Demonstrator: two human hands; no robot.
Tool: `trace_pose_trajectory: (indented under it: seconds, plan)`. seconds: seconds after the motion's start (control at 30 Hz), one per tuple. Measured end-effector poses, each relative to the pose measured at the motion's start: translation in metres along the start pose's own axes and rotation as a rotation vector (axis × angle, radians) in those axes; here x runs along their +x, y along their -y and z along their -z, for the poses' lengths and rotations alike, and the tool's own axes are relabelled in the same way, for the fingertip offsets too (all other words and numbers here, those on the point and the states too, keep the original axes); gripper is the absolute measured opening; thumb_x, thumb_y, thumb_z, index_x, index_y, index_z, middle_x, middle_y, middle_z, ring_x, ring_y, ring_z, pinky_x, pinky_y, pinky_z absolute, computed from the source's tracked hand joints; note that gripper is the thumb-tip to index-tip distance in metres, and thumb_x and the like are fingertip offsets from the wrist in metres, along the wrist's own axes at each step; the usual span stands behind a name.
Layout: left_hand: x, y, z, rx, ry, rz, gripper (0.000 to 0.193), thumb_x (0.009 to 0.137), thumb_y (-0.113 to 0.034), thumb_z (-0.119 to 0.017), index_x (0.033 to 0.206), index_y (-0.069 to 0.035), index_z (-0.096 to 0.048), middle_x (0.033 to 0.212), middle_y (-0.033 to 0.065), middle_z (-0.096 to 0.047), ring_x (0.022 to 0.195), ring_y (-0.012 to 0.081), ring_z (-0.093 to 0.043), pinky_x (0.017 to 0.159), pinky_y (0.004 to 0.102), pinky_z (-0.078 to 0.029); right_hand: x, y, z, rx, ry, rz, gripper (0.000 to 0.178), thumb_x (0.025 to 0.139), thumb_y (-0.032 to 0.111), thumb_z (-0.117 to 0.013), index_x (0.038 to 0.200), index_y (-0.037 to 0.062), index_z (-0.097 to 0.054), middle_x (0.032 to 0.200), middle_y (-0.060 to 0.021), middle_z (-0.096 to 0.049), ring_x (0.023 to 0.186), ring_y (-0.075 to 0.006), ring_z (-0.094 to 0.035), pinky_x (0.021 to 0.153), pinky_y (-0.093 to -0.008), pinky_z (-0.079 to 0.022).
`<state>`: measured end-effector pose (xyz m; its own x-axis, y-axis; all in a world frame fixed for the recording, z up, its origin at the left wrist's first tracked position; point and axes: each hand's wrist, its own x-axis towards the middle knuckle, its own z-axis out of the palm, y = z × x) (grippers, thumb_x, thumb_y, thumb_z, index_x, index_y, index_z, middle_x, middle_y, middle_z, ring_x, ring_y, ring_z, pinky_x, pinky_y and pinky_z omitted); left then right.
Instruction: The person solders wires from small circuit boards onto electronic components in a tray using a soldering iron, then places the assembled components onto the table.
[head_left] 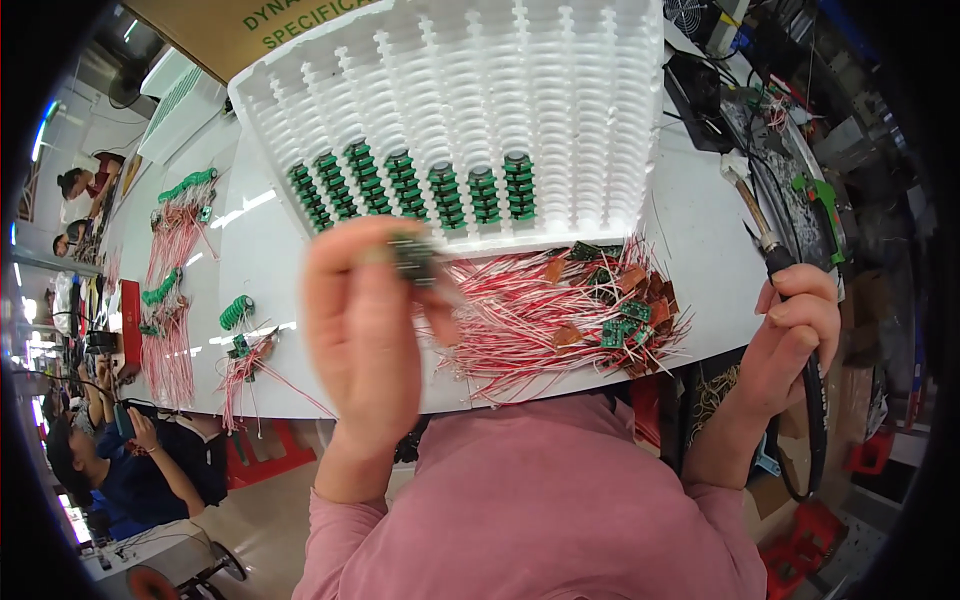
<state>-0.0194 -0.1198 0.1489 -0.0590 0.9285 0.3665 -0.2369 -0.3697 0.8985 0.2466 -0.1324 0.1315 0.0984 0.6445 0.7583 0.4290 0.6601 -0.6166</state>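
Note:
My left hand [362,320] is raised over the table in front of the white foam tray [590,120]. Pinched between its thumb and fingers is a small green circuit part [412,258], smeared by motion. Several rows of green round parts [403,180] sit in the near slots of the tray. My right hand [797,325] grips a soldering iron [768,245] by its black handle, tip pointing up and away. Between my hands lies a heap of red and white wires [520,325] with small green circuit boards [625,325] at its right end.
Left along the table lie wired green coils [237,312] and longer wire bundles [168,340]. A cardboard box [225,35] stands behind the tray. At the far right is a green tool [822,210]. Another person [120,460] sits at the left, near a red stool [265,458].

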Motion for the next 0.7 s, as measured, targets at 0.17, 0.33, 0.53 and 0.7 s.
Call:
trace_pose_trajectory:
  seconds: [0.17, 0.33, 0.53, 0.7]
  plan:
    - [0.000, 0.027, -0.037, -0.046, 0.290, 0.308, 0.017, 0.089, -0.007, -0.040, 0.103, -0.002, -0.047, 0.083, 0.0012, -0.051, 0.060, 0.0021, -0.045, 0.054, 0.0164, -0.040, 0.010, 0.016, -0.001, -0.238, 0.129, -0.016, 0.033, 0.080, 0.036, -0.053, 0.078, 0.0038, -0.055, 0.085, -0.0128, -0.053, 0.079, -0.0219, -0.051, 0.073, -0.0303, -0.040]
    - [0.001, 0.040, -0.079, 0.063, 0.454, 0.195, 0.014, 0.087, -0.006, -0.044, 0.097, -0.001, -0.052, 0.082, 0.0031, -0.053, 0.066, 0.0047, -0.049, 0.058, 0.0175, -0.041, 0.024, 0.020, 0.005, -0.129, 0.325, -0.025, 0.034, 0.068, 0.028, -0.069, 0.088, 0.0024, -0.059, 0.087, -0.0103, -0.053, 0.075, -0.0200, -0.053, 0.065, -0.0278, -0.042]
    - [0.002, 0.040, -0.086, 0.051, 0.476, 0.139, 0.011, 0.084, -0.004, -0.049, 0.094, 0.000, -0.053, 0.081, 0.0044, -0.055, 0.063, 0.0070, -0.052, 0.056, 0.0191, -0.042, 0.029, 0.019, -0.002, -0.214, 0.304, 0.059, 0.027, 0.061, 0.016, -0.073, 0.080, 0.0044, -0.057, 0.081, -0.0074, -0.054, 0.072, -0.0195, -0.052, 0.062, -0.0268, -0.042]
    - [0.005, 0.032, -0.063, 0.119, 0.501, 0.131, 0.028, 0.078, -0.007, -0.059, 0.104, -0.002, -0.050, 0.083, 0.0065, -0.055, 0.069, 0.0109, -0.055, 0.059, 0.0223, -0.045, 0.038, 0.021, -0.010, -0.178, 0.364, 0.023, 0.022, 0.061, 0.011, -0.071, 0.074, 0.0038, -0.054, 0.079, -0.0088, -0.055, 0.072, -0.0214, -0.052, 0.063, -0.0282, -0.042]
